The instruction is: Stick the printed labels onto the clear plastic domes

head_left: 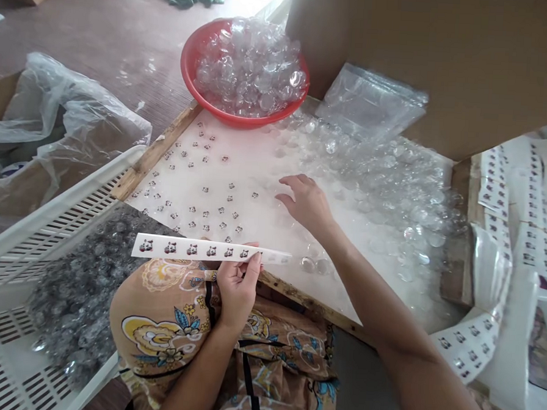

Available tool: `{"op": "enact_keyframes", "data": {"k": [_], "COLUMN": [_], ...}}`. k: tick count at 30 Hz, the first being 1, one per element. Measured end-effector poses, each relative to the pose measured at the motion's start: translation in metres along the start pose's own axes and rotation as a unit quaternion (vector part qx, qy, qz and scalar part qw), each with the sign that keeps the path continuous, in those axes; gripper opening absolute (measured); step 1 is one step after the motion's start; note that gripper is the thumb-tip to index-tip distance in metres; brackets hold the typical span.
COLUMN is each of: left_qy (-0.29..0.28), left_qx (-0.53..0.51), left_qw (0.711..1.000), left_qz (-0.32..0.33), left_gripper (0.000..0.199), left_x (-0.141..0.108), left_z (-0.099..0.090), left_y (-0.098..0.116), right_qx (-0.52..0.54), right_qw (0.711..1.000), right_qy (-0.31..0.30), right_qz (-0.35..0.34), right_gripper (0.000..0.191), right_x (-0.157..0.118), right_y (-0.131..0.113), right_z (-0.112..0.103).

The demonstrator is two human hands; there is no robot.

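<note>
My left hand [238, 289] pinches a white strip of stickers [203, 250] between thumb and fingers. A row of small dark printed figures runs along the strip, and its right end looks bare. Over the middle of a white board [249, 152] hovers my right hand [308, 202], thumb and fingers apart, with nothing visible in them. Many small printed figures [206, 214] are scattered on the board's left half. Clear round plastic pieces [385, 174] cover much of its right side, and a few clear pieces [307, 264] lie below my right wrist.
A red basin [189, 72] heaped with clear plastic pieces stands at the board's far corner. To the left, a white slatted crate [5, 246] holds many small shiny pieces. Wooden strips [159, 150] edge the board. Clear bags [370, 103] and bundled sticker sheets [537, 206] lie at right.
</note>
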State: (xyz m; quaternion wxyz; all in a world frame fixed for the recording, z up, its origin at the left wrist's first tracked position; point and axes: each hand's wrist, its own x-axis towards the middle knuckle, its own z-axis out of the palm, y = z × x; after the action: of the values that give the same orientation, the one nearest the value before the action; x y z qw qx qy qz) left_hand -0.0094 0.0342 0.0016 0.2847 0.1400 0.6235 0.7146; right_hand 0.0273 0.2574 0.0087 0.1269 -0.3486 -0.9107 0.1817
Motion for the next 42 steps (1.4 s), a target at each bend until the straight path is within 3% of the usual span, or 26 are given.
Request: {"op": "enact_keyframes", "data": {"k": [5,12,19,22,25,28,31,33,37,38,42], "left_qy": [0.006,0.001,0.003,0.003,-0.001,-0.002,0.005,0.013,0.031,0.036,0.049], "left_qx": [0.009,-0.002,0.001,-0.006,-0.005,0.005,0.001,-0.014,-0.038,-0.04,-0.033], "left_qw": [1.0,1.0,1.0,1.0,1.0,1.0,1.0,1.0,0.998,0.998,0.998], "left_qz": [0.006,0.001,-0.001,-0.004,-0.009,-0.007,-0.012,-0.023,-0.039,-0.039,-0.029], "left_gripper": [0.025,0.026,0.025,0.024,0.024,0.025,0.025,0.026,0.031,0.032,0.034], "left_x": [0.001,0.0,0.0,0.0,-0.001,-0.001,-0.001,0.0,0.002,0.002,0.004], "left_z": [-0.001,0.0,0.0,0.0,-0.001,-0.001,0.0,0.001,0.003,0.004,0.004], "left_y": [0.0,0.0,-0.001,0.0,-0.001,-0.002,0.0,0.003,0.01,0.011,0.011], "right_qx": [-0.009,-0.011,-0.025,-0.031,0.04,0.129,0.147,0.135,0.158,0.185,0.282], "right_qw": [0.999,0.999,0.998,0.998,0.999,0.991,0.987,0.99,0.987,0.983,0.941], "right_qy": [-0.006,0.006,-0.032,-0.034,-0.017,-0.043,-0.056,-0.032,0.023,0.005,-0.165], "right_qz": [0.032,0.046,-0.052,-0.038,-0.009,0.014,0.034,0.036,0.01,-0.006,-0.093], "right_gripper": [0.031,0.03,0.033,0.029,0.031,0.034,0.025,0.018,0.016,0.017,0.017], "right_x": [0.021,0.007,0.024,0.029,0.028,0.028,0.034,0.034,0.01,-0.002,-0.053], "right_y": [-0.021,0.006,-0.016,-0.02,-0.012,-0.003,0.003,0.003,-0.009,-0.015,-0.04], "right_z": [0.017,0.006,0.018,0.024,0.023,0.017,0.011,0.004,-0.018,-0.024,-0.037]}}
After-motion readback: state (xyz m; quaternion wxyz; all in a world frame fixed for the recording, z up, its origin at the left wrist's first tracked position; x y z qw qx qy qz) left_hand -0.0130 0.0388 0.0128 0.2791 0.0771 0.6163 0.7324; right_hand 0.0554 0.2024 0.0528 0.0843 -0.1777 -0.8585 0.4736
